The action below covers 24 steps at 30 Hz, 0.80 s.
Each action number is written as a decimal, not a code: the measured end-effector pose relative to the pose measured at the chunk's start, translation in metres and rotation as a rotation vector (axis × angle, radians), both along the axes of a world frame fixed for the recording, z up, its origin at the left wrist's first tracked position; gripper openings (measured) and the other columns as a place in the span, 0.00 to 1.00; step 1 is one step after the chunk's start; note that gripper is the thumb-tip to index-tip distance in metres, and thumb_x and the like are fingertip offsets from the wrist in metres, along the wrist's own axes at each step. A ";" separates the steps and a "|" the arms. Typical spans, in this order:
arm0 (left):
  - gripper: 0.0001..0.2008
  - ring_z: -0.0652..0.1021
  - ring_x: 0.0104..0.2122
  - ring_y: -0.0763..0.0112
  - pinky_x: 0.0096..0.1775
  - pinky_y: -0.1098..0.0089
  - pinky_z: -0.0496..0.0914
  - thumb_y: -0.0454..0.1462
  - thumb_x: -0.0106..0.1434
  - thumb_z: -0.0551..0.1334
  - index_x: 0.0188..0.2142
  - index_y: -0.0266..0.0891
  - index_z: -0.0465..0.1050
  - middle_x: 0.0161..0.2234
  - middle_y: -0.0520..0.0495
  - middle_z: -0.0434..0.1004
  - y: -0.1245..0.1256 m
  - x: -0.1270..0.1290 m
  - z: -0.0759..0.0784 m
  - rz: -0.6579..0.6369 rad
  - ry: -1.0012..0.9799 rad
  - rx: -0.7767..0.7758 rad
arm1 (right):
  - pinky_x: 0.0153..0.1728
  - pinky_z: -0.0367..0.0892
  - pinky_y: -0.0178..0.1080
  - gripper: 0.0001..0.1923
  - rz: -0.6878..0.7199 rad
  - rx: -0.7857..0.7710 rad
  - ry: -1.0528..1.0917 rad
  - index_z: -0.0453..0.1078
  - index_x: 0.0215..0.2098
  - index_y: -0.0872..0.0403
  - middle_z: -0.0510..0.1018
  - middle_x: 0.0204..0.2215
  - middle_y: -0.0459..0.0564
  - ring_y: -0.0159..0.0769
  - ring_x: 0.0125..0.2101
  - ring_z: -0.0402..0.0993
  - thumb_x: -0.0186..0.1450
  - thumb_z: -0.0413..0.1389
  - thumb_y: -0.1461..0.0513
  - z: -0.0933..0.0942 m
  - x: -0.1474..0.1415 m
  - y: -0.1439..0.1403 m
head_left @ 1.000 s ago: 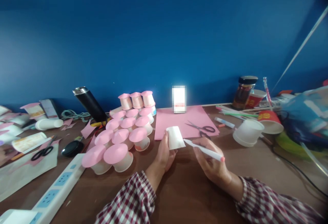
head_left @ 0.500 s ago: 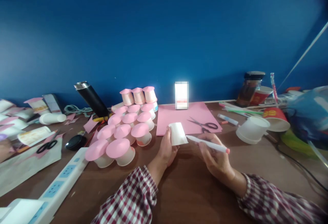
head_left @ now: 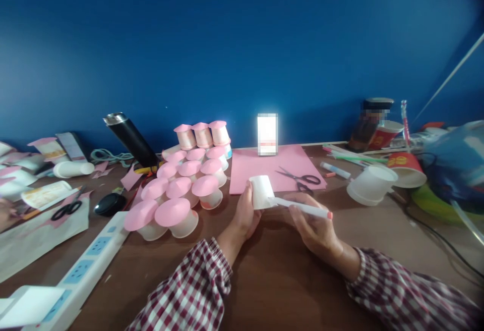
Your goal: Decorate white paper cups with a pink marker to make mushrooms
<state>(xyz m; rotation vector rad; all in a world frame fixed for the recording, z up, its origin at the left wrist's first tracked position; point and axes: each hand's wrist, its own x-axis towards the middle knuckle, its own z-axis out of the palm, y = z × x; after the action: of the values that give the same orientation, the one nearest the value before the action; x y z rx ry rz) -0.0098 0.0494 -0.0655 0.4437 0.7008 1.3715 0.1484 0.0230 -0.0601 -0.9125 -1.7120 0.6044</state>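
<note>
A white paper cup [head_left: 262, 192] sits tilted in my left hand [head_left: 245, 215], whose fingers wrap round its left side and underneath. My right hand [head_left: 313, 227] grips a white marker pen [head_left: 304, 207] with a red end, its tip pointing left at the cup's lower right edge. The tip looks to touch the cup. Behind the hands lies pink paper [head_left: 247, 164] with black-handled scissors [head_left: 302, 178] on it. To the left stand several cups topped with pink paper cones [head_left: 173, 213].
A white power strip [head_left: 81, 270], black flask [head_left: 130, 136] and black computer mouse [head_left: 109, 204] are on the left. On the right are a translucent tub [head_left: 372, 185], a red cup [head_left: 406, 168] and a capped marker [head_left: 335, 170]. A phone-like bright screen [head_left: 267, 134] stands at the back.
The marker pen has moved left, bringing its tip against the cup's edge. The whole view has shifted slightly, so things sit a little higher in the picture.
</note>
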 end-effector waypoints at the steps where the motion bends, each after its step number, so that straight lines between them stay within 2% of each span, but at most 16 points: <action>1: 0.17 0.73 0.26 0.74 0.30 0.74 0.67 0.47 0.63 0.57 0.38 0.34 0.72 0.26 0.50 0.74 0.000 0.000 -0.001 0.001 0.000 0.003 | 0.25 0.68 0.34 0.09 0.009 -0.006 -0.001 0.69 0.43 0.54 0.77 0.30 0.50 0.35 0.28 0.74 0.66 0.52 0.61 -0.001 0.000 0.000; 5: 0.17 0.73 0.25 0.74 0.30 0.73 0.67 0.48 0.62 0.58 0.36 0.35 0.72 0.26 0.50 0.73 0.001 0.000 -0.001 -0.003 0.006 -0.002 | 0.23 0.67 0.32 0.08 0.000 -0.001 0.004 0.69 0.43 0.53 0.77 0.31 0.50 0.34 0.28 0.74 0.66 0.53 0.62 -0.003 0.000 0.000; 11: 0.16 0.74 0.30 0.72 0.36 0.72 0.69 0.47 0.63 0.57 0.37 0.36 0.72 0.30 0.49 0.75 -0.001 0.000 0.001 -0.021 0.003 0.026 | 0.26 0.68 0.33 0.08 0.005 -0.020 0.020 0.69 0.43 0.52 0.77 0.33 0.50 0.34 0.30 0.74 0.66 0.53 0.62 -0.004 -0.001 0.000; 24: 0.15 0.73 0.29 0.74 0.34 0.74 0.68 0.47 0.63 0.58 0.36 0.37 0.72 0.29 0.50 0.74 -0.001 0.000 -0.001 -0.011 0.002 0.041 | 0.22 0.65 0.32 0.07 0.012 -0.048 -0.013 0.70 0.41 0.53 0.76 0.29 0.49 0.31 0.24 0.70 0.66 0.52 0.62 -0.003 -0.001 -0.001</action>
<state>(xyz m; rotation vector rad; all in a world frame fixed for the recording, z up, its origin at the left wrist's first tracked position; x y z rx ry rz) -0.0097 0.0481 -0.0664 0.4811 0.6723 1.3771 0.1472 0.0222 -0.0629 -0.9426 -1.7222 0.6516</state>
